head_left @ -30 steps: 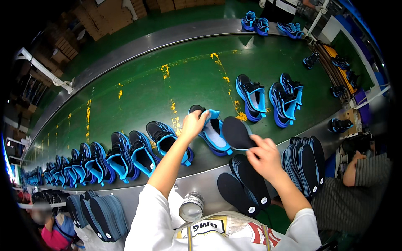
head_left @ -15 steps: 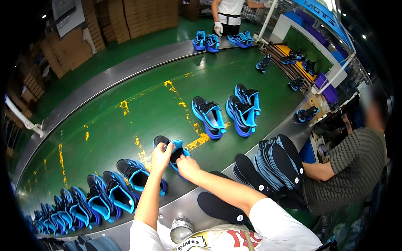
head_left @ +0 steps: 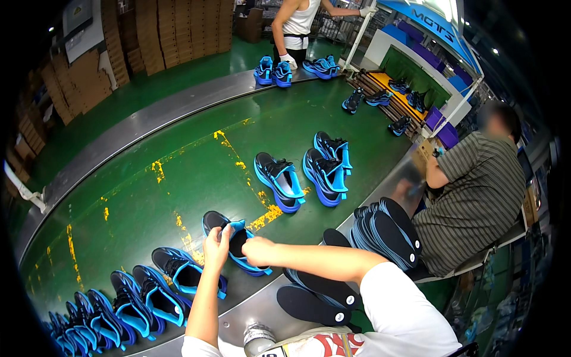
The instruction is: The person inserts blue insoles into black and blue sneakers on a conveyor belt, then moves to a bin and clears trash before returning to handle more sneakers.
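Observation:
A black and blue sneaker (head_left: 213, 221) lies on the green belt in front of me, its opening facing my body. My left hand (head_left: 216, 247) is closed at the left side of that opening, thumb and fingers pinching the bright blue lining by the tongue. Curled into a fist, my right hand (head_left: 258, 251) presses at the right edge of the collar; its fingertips are hidden, so whether it grips anything more than the collar does not show. Just left of this shoe stands another sneaker (head_left: 178, 262), the first of a row.
Black insoles (head_left: 312, 304) lie at my right on the metal edge (head_left: 256, 306), beside a taller insole stack (head_left: 380, 229). Three sneakers (head_left: 279, 181) stand farther along the belt. A co-worker (head_left: 470, 196) sits at right; another person (head_left: 294, 35) stands across the belt. A clear jar (head_left: 257, 339) is near me.
My right hand has moved from over the shoe's opening toward its right collar edge, the forearm now flatter. The seated co-worker has reached away from the insole stack. The whole view has shifted slightly.

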`<state>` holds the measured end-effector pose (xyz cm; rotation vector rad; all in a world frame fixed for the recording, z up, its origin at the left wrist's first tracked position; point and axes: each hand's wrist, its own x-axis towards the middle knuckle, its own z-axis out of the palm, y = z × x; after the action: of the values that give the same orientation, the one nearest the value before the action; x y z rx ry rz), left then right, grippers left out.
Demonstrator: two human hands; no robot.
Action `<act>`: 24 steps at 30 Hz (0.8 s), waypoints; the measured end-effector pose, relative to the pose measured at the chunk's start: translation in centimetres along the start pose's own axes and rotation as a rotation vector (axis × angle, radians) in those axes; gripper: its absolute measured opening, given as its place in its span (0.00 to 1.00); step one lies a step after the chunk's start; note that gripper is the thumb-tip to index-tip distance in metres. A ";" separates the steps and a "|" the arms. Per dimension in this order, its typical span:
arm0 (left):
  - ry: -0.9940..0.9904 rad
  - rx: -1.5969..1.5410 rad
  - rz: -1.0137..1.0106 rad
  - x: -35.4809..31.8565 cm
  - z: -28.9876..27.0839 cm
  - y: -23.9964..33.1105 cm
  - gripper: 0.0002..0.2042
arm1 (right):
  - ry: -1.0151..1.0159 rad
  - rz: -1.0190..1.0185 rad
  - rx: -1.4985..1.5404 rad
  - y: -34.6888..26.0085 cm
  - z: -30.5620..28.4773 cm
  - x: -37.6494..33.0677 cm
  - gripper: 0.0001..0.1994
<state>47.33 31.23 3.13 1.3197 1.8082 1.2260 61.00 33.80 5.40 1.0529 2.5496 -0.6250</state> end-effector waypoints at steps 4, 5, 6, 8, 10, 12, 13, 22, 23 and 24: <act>-0.018 0.039 -0.003 0.0 0.3 -0.5 0.20 | 0.182 -0.075 -0.050 0.1 3.8 1.5 0.08; -0.017 0.024 -0.005 0.0 0.3 -0.5 0.19 | 0.221 -0.094 -0.057 0.2 4.2 1.7 0.08; -0.018 0.007 -0.006 -0.1 0.4 -0.3 0.18 | 0.247 -0.114 -0.052 0.5 4.6 1.8 0.08; 0.004 0.046 0.017 0.0 0.3 -0.6 0.16 | 0.302 -0.162 -0.047 0.3 3.7 1.4 0.07; 0.039 0.151 0.063 -0.3 0.6 -1.3 0.16 | 0.282 -0.176 -0.035 -0.1 2.0 0.4 0.07; 0.015 0.111 0.002 -0.4 0.8 -0.9 0.16 | 0.270 -0.204 -0.038 0.0 1.5 0.5 0.07; -0.006 0.090 -0.026 -0.5 1.0 -0.6 0.16 | 0.268 -0.216 -0.042 0.4 2.0 0.8 0.07; 0.049 0.081 0.062 -0.4 1.2 -0.8 0.17 | -0.017 -0.042 -0.138 0.2 2.7 2.9 0.11; 0.020 0.085 0.033 -0.4 1.1 -0.7 0.17 | -0.130 -0.036 -0.206 -0.2 2.0 3.0 0.12; -0.010 0.089 0.003 -0.4 0.9 -0.6 0.17 | -0.243 -0.028 -0.273 -0.5 1.5 3.0 0.13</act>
<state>48.04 31.11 2.19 1.3753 1.8734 1.1503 58.78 34.54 2.91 0.7970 2.3570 -0.3716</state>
